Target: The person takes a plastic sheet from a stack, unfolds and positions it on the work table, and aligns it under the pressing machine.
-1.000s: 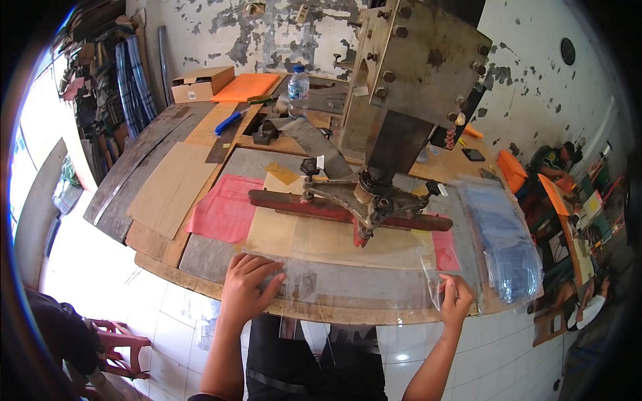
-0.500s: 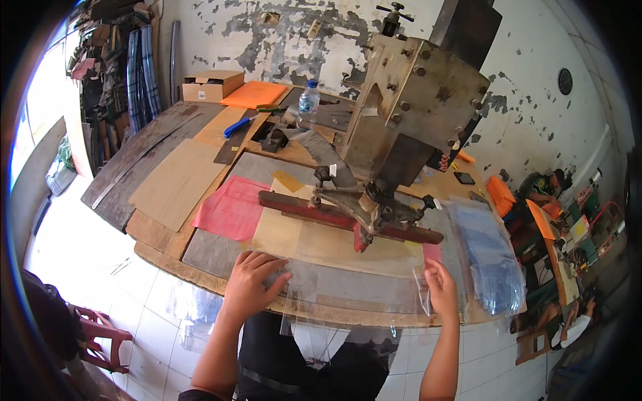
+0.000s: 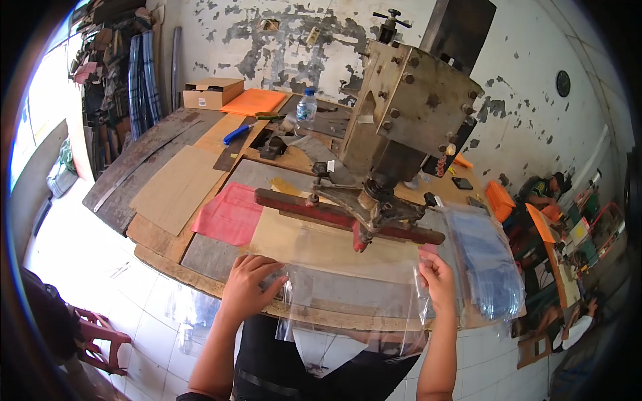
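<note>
Upper left sits a cardboard box [image 3: 212, 94], contents hidden, while lower centre your right hand [image 3: 437, 275] pinches a clear plastic sheet [image 3: 348, 302], left hand [image 3: 251, 283] loosely bent, grip unclear.

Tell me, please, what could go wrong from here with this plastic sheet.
The thin, clear plastic sheet hangs over the front edge of the brown wooden table, so it might slip or crease. The right hand holds it near the long, dark-red bar of the grey metal press; a hand straying beneath could be pinched if the bar came down.
</note>
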A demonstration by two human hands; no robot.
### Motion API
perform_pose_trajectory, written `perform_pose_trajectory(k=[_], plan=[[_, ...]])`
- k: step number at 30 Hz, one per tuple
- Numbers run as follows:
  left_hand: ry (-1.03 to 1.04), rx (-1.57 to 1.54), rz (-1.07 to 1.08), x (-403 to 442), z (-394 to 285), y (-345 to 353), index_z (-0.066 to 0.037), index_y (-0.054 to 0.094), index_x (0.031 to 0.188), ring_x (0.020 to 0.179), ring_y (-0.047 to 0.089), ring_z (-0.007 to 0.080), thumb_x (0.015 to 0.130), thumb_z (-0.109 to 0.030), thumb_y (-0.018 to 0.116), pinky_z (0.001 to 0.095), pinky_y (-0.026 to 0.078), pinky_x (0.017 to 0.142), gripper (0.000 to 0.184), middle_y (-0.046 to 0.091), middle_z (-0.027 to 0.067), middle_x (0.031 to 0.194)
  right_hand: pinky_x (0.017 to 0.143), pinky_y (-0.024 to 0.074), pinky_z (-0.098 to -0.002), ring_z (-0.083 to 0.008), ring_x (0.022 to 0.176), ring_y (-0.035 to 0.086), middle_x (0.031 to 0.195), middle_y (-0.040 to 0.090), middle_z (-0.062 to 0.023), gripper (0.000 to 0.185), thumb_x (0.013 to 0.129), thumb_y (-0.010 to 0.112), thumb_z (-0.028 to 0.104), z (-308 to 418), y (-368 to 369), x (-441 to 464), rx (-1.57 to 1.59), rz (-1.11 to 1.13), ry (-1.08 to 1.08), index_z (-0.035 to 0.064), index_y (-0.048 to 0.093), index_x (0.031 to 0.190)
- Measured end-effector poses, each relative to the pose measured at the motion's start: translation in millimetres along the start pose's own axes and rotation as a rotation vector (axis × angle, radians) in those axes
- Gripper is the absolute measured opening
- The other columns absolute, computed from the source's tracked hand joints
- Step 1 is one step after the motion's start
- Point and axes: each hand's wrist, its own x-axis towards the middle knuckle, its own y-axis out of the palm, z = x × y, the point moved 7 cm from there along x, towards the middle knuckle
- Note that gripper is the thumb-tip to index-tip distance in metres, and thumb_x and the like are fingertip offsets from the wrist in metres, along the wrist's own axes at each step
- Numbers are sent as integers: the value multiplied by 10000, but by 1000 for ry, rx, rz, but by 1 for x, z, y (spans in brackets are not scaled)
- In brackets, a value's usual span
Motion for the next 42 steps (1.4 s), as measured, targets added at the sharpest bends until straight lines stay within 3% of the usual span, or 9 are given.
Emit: perform_pose_trajectory(k=[11, 16, 18, 20, 21, 25, 29, 33, 42], plan=[[2, 34, 144, 8, -14, 8, -48, 723, 1231, 1259, 610, 330, 882, -377, 800, 482, 379, 1167, 487, 681, 124, 1299, 529, 404, -226, -77, 588, 503, 808, 542, 9, 524, 968, 796, 313, -39, -39, -100, 236, -141, -238, 36, 627, 1379], [44, -243, 325, -2, -28, 26, 7, 700, 1209, 1336, 558, 378, 917, -380, 777, 518, 346, 1208, 491, 643, 234, 1324, 525, 406, -227, -76, 603, 509, 817, 560, 3, 523, 965, 802, 306, -36, -39, -108, 356, -196, -331, 35, 623, 1375], [-2, -255, 265, -3, -20, 27, 39, 683, 1167, 1255, 631, 333, 959, -269, 750, 508, 439, 1135, 378, 678, 241, 1247, 524, 410, -228, -74, 617, 516, 823, 569, 4, 515, 968, 800, 294, -22, -29, -97, 388, -215, -348, 31, 621, 1374], [-307, -677, 289, 5, -7, 25, 63, 665, 1143, 1119, 690, 255, 1000, -147, 696, 427, 520, 1029, 255, 728, 181, 1150, 528, 433, -227, -70, 657, 545, 832, 588, 7, 497, 974, 797, 256, -6, -19, -84, 289, -301, -388, 21, 618, 1373], [-307, -718, 158, 7, -1, 23, 60, 665, 1133, 982, 702, 183, 1031, -80, 639, 334, 542, 927, 174, 747, 104, 1026, 528, 433, -227, -70, 657, 545, 832, 588, 7, 497, 974, 797, 256, -2, -11, -79, 293, -305, -387, 21, 618, 1373], [-443, -868, -49, -2, 32, 32, 39, 666, 1141, 860, 646, 94, 1061, -135, 621, 256, 510, 790, 197, 702, 33, 909, 552, 475, -220, -73, 707, 581, 873, 617, -6, 419, 979, 789, 210, -3, 16, -68, 219, -345, -404, 13, 651, 1322], [-493, -792, -105, -8, 40, 30, 30, 645, 1139, 798, 668, 115, 1075, -204, 602, 288, 555, 735, 246, 666, 31, 899, 560, 492, -221, -86, 715, 593, 905, 639, -36, 289, 979, 762, 125, -9, 29, -68, 105, -356, -433, 4, 696, 1234], [-503, -749, -116, -4, 35, 28, 22, 649, 1152, 758, 573, 65, 1074, -209, 599, 234, 468, 713, 249, 625, -12, 878, 553, 488, -224, -91, 702, 597, 891, 640, -47, 248, 968, 741, 58, -2, 29, -75, -56, -423, -549, -5, 702, 1205], [-512, -767, -143, 1, 25, 24, 37, 663, 1117, 795, 558, 41, 1064, -155, 594, 220, 447, 732, 210, 664, -13, 887, 576, 442, -219, -81, 708, 565, 950, 646, -49, 264, 1003, 728, 123, -4, 31, -76, -78, -385, -550, -14, 685, 1225]])
